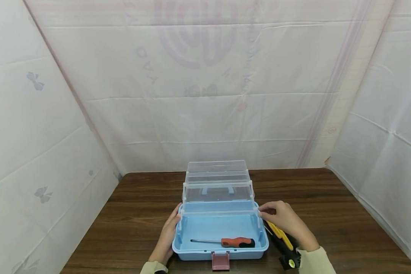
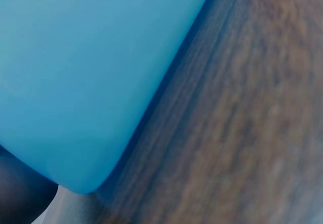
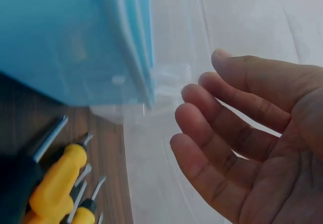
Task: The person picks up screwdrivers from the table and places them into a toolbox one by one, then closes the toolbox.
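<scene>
Lower centre, the left hand point(image 1: 166, 236), straight-fingered, sensibly braced the box point(image 1: 193, 255); the right hand point(image 1: 287, 221), empty, fingers loosely parted, needed gentleness.

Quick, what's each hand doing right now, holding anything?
Left hand: open, resting against the side of the blue box.
Right hand: open, holding nothing, beside the box.

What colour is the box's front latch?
The latch is dusky pink; it shows best in the head view.

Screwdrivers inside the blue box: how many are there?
1: the orange-and-black screwdriver lies in the blue box, toward the pink latch. None seems hidden.
</scene>
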Available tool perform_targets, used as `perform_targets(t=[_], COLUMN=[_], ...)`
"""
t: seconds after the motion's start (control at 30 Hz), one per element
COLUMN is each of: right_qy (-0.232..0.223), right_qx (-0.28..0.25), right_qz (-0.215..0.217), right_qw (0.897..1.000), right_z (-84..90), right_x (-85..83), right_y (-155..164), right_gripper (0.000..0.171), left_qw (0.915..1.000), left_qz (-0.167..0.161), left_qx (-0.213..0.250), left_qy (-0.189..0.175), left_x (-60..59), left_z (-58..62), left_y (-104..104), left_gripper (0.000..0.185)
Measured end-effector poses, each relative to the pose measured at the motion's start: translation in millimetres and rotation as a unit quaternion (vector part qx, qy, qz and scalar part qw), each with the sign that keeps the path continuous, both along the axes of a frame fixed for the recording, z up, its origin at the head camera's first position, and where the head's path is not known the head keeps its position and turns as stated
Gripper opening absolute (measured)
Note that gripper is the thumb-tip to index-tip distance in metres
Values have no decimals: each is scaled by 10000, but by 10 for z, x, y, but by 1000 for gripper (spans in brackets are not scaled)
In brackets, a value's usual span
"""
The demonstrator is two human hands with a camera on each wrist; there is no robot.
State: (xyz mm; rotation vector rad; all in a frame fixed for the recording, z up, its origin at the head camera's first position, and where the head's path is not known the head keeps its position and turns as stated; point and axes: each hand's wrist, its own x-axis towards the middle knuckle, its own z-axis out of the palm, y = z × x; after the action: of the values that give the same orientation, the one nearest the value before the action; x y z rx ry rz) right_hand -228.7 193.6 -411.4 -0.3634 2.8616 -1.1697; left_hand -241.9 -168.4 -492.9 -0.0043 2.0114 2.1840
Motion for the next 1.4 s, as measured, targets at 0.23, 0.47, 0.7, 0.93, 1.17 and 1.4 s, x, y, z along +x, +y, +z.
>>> perform_targets(t=[0.23,0.47,0.7,0.93,1.17,1.4], right_qy=[-219,-284,-175,-256,-509,-604], right_qx=[11,149,463,555,575,586], right_qz=[-422,-622,-699,-772,-956,-962], right_qw=[9989,9975,9963,9951,9925,9918], right_z=[-55,-93,-158,-229,-272,-324], right_x=[-11,-27,-30,-42,-46,-45], right_y=[121,238,372,492,578,695], right_gripper=[20,22,23,25,27,30], left_qw=[10000,10000,10000,10000,10000,10000], left_qz=[-7,-1,-6,15,18,-45], left_qx=[76,32,39,36,-8,35], left_qy=[9,11,34,6,-51,14], left_x=[1,1,2,-2,-6,-9], left_z=[-1,-8,-12,-9,-2,-15], left_y=[4,1,-7,1,4,-8], left_gripper=[53,53,54,54,53,53])
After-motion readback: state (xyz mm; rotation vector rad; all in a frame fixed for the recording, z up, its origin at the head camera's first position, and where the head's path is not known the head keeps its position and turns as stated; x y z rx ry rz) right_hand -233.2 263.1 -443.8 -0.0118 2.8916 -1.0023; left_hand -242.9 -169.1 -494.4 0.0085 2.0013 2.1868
